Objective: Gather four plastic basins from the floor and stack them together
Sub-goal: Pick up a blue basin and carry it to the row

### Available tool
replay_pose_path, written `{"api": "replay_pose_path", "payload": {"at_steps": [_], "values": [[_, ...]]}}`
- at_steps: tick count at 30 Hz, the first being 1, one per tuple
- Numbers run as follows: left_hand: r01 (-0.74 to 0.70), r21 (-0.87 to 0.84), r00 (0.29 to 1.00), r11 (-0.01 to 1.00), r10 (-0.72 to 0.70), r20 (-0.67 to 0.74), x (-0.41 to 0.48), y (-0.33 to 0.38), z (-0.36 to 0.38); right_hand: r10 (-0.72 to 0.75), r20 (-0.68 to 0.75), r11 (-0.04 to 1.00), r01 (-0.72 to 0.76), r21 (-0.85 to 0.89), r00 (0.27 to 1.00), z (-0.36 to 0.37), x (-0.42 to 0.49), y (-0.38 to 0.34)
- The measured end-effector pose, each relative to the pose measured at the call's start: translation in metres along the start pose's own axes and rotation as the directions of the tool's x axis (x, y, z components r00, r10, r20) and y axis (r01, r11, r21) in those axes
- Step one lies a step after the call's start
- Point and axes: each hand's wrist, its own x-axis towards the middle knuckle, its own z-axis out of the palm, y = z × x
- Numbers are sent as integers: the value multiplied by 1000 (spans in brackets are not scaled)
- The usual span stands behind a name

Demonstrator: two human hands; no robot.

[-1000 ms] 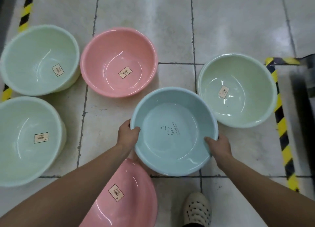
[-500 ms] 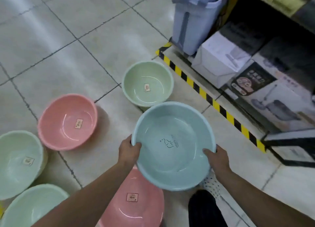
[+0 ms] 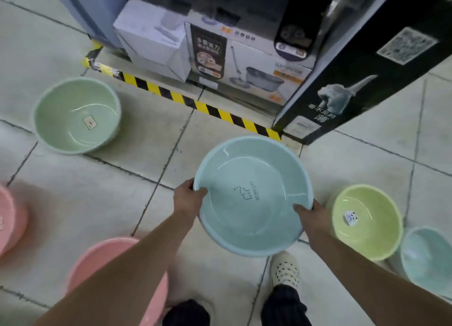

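- Presently, in the head view, a person stands on a tiled floor and holds one light blue basin in front of the body, clear of the floor.
- The left hand grips the basin's left rim: the thumb is hooked over the rim into the bowl, and the fingers go under the rim.
- The right hand grips the right rim in the same way, thumb lying inside the wall, fingers out of sight below.
- The held basin faces mouth-up, tilted slightly toward the camera. A small dark line drawing with lettering is printed on its bottom.
- A pale green basin stands upright on the floor to the left, well apart from the held one, with a sticker inside.
- A yellow-green basin stands on the floor just right of the right hand, also with a sticker inside.
- A smaller blue basin sits just beside it at the right edge. Whether the two touch cannot be told.
- A pink basin lies on the floor beneath the left forearm, partly hidden by it.
- A second pink basin is cut off by the left edge.
- A strip of yellow-and-black hazard tape runs across the floor beyond the basins.
- Behind the tape stand a white carton, a mop-bucket carton and a tall black carton.
- A cream perforated shoe shows below the held basin.
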Motion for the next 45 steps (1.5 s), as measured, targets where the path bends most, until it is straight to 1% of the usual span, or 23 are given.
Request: {"api": "replay_pose_path", "payload": {"at_steps": [4, 7, 11, 14, 17, 19, 21, 24, 27, 31, 34, 36, 37, 39, 41, 43, 45], "values": [[36, -30, 999, 999, -36, 7, 8, -23, 82, 36, -17, 999, -35, 21, 999, -36, 58, 38], [15, 21, 1000, 1000, -15, -11, 22, -44, 133, 68, -1, 998, -68, -6, 998, -50, 108, 73], [18, 68, 997, 998, -13, -73, 49, -78, 192, 20, 36, 997, -17, -70, 999, -57, 167, 106], [7, 99, 997, 995, 1, -81, 73, -101, 229, 6, 36, 997, -3, -75, 999, -57, 207, 127], [10, 116, 997, 993, -1, -80, 92, -119, 257, 13, 18, 999, -12, -34, 1000, -52, 244, 150], [1, 117, 997, 993, 9, -83, 101, -129, 272, 38, 4, 999, -38, 35, 999, -49, 261, 162], [-7, 123, 997, 992, 16, -80, 106, -135, 283, 78, 2, 992, -78, 97, 997, -46, 270, 170], [21, 104, 996, 994, -12, -85, 112, -144, 296, 115, 15, 983, -116, 143, 993, -44, 280, 181], [55, 60, 995, 997, -49, -90, 117, -152, 302, 121, 33, 981, -125, 148, 992, -42, 287, 187], [84, 2, 993, 997, -83, -80, 125, -161, 301, 143, 78, 984, -150, 92, 987, -39, 287, 190], [101, -32, 995, 994, -101, -9, 130, -158, 291, 153, 115, 988, -153, -11, 981, -41, 287, 195], [111, -64, 992, 992, -107, 65, 128, -148, 280, 154, 122, 982, -139, -127, 981, -45, 284, 194], [115, -82, 990, 990, -107, 93, 125, -142, 272, 141, 117, 969, -113, -218, 983, -47, 278, 190], [116, -85, 987, 990, -106, 117, 114, -129, 251, 85, 97, 908, -38, -416, 992, -51, 255, 172], [74, -57, 992, 996, -68, 106, 98, -115, 220, 14, 79, 859, 29, -511, 997, -50, 226, 144], [15, -65, 995, 998, -8, 101, 78, -101, 178, -35, 153, 827, 114, -550, 988, -40, 193, 111], [-36, -115, 995, 993, 46, 90, 58, -88, 130, -78, 276, 775, 232, -587, 958, -20, 158, 71]]}}
